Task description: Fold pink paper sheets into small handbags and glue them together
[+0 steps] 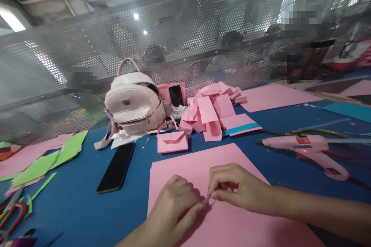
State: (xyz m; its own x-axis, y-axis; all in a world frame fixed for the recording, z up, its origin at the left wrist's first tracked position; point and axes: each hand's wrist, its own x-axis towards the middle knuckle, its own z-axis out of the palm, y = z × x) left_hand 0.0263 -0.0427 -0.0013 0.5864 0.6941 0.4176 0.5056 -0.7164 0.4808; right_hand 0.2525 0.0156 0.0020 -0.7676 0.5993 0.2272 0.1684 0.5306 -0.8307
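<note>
Both my hands rest on a stack of pink paper sheets (191,166) near the front edge of the blue table (75,200). My left hand (172,210) and my right hand (236,191) are curled, fingertips meeting. Between them they pinch a small pink paper strip (206,200). Most of the strip is hidden inside the fingers.
A black phone (116,168) lies left of the sheets. Behind are a small pink paper bag (172,141), a pink backpack (135,104), a pile of folded pink pieces (211,110) and a pink glue gun (308,148) at right. Green scraps (49,160) and red-handled scissors (13,218) lie left.
</note>
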